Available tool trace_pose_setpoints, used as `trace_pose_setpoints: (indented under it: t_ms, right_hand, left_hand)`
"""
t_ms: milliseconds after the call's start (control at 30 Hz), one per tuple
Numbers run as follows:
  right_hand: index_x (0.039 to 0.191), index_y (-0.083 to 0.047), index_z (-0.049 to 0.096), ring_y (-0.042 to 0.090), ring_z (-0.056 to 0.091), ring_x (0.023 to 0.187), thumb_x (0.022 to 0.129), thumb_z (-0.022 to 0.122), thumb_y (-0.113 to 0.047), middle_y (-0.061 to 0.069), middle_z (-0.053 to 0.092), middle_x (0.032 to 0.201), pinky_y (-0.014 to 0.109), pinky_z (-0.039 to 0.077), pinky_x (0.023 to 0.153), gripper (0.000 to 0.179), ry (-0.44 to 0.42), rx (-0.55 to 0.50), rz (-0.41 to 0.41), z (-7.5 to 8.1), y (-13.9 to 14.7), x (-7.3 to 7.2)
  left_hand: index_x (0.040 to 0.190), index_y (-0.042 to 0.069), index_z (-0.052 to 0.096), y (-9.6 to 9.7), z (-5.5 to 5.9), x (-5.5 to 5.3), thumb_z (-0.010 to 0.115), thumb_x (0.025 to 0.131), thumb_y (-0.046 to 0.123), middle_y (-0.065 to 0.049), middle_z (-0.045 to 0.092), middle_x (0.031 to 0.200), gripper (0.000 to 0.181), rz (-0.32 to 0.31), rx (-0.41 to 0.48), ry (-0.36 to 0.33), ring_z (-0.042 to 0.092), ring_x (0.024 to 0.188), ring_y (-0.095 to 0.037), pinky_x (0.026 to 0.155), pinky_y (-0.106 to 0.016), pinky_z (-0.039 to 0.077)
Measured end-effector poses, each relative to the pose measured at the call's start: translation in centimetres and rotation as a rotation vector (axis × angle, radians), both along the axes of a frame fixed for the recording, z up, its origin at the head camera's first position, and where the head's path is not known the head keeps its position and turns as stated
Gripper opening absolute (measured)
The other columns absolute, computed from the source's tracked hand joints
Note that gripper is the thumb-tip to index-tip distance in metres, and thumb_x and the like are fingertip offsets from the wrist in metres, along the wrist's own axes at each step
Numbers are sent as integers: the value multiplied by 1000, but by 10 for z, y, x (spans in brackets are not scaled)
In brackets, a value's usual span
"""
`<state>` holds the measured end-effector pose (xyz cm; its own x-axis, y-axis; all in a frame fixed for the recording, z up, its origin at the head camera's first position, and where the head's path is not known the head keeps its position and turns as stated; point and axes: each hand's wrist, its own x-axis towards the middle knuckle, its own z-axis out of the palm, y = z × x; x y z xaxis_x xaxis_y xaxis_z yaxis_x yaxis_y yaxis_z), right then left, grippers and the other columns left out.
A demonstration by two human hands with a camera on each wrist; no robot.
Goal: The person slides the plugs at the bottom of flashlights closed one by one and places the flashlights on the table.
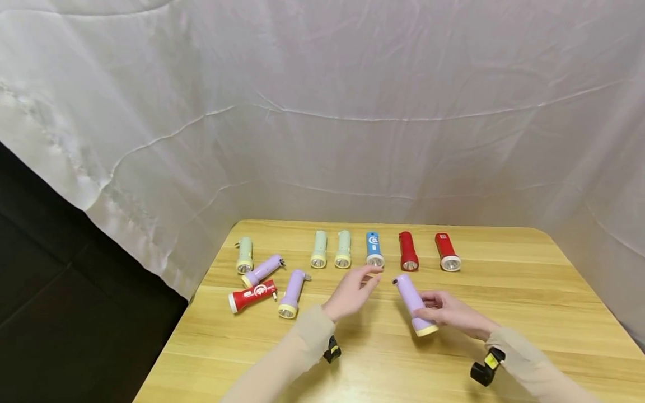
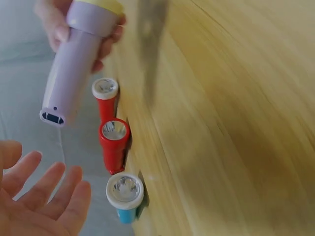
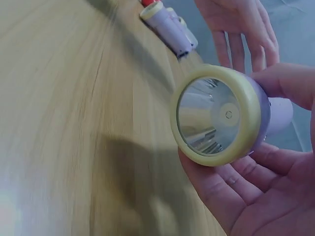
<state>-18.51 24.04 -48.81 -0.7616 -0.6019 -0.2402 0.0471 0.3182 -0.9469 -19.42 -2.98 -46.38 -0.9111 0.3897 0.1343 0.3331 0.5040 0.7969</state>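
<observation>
The held purple flashlight (image 1: 409,295) is kept above the worktop (image 1: 534,296) in the right hand (image 1: 453,314). Its lens end is pointed back toward the wearer, while its tail is tilted up and toward the left. By the right grip it is held near the yellow-rimmed head, with the thumb placed on one side and the fingers curled round the other. The forearm is brought in from the lower right.

The left hand (image 1: 353,291) is raised just beside the flashlight's tail, with fingers extended and slightly spread; nothing is held in this grip. In the left wrist view, a dark slot (image 2: 52,118) and a small round hole can be seen on the tail.

A white round emblem (image 1: 373,240) is carried on the blue flashlight (image 1: 373,254), in the far row. A similar white mark (image 1: 260,290) is borne by the red flashlight (image 1: 244,299) lying at the left. A pale square patch (image 1: 443,236) is seen on the white-rimmed red flashlight (image 1: 445,247), at the row's right end. Any lettering on these is too small to be read.
</observation>
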Motion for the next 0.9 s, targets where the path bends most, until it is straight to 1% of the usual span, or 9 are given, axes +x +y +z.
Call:
trace_pose_setpoints:
  t_ms: [100,167,200,300,400,567,700,800,900]
  right_hand:
    - [142,22,33,14,65,96,99,61,-21,28,63,126,29,57,78,66,-5,12,-38,1,10,0]
    - [141,22,35,12,66,92,100,60,-20,24,66,122,27,57,75,63,-8,8,-56,2,16,-1]
    - [140,21,36,11,66,90,100,59,-20,22,67,120,26,58,74,62,-8,9,-66,2,19,-1]
    - [138,20,39,10,66,87,101,58,-21,11,69,109,25,58,72,58,-3,23,-86,5,27,-1]
    - [138,21,38,9,65,86,102,57,-22,5,68,103,24,57,72,59,2,49,-112,10,35,0]
    - [140,23,35,8,65,86,102,56,-24,2,68,100,25,58,71,64,-2,97,-167,16,51,3]
    - [141,23,35,8,64,84,101,56,-25,4,70,100,26,58,70,65,16,159,-228,17,62,4]
    - [137,22,41,8,65,82,100,58,-26,6,70,99,28,59,69,63,49,220,-278,15,68,5]
    - [125,18,53,8,64,78,99,60,-28,5,69,94,28,60,65,53,83,296,-320,12,72,6]
  left_hand:
    - [142,11,55,2,-1,2,45,108,26,-9,59,146,38,-21,-155,110,61,128,-23,111,-37,50]
    - [142,13,55,3,0,4,46,108,27,-7,58,147,38,-30,-251,179,58,133,-22,115,-38,47]
    - [143,13,54,4,-1,5,46,108,27,-7,57,148,38,-38,-285,206,57,134,-22,116,-37,45]
    - [142,13,54,6,0,6,48,107,26,-5,58,147,38,-60,-353,280,56,135,-21,117,-35,45]
    - [141,13,55,7,-1,7,51,106,24,-4,59,145,37,-75,-389,330,58,133,-20,115,-33,46]
    - [139,12,57,8,-3,8,52,105,22,-4,60,144,36,-92,-420,367,58,132,-20,114,-34,47]
    - [139,12,57,9,-5,8,54,104,20,-5,60,144,36,-102,-441,380,58,132,-21,114,-34,47]
    - [139,12,57,10,-6,8,55,103,19,-6,60,144,36,-108,-453,379,58,133,-21,115,-34,47]
    - [140,12,56,12,-8,8,55,103,19,-6,60,144,38,-114,-467,375,57,134,-20,116,-34,46]
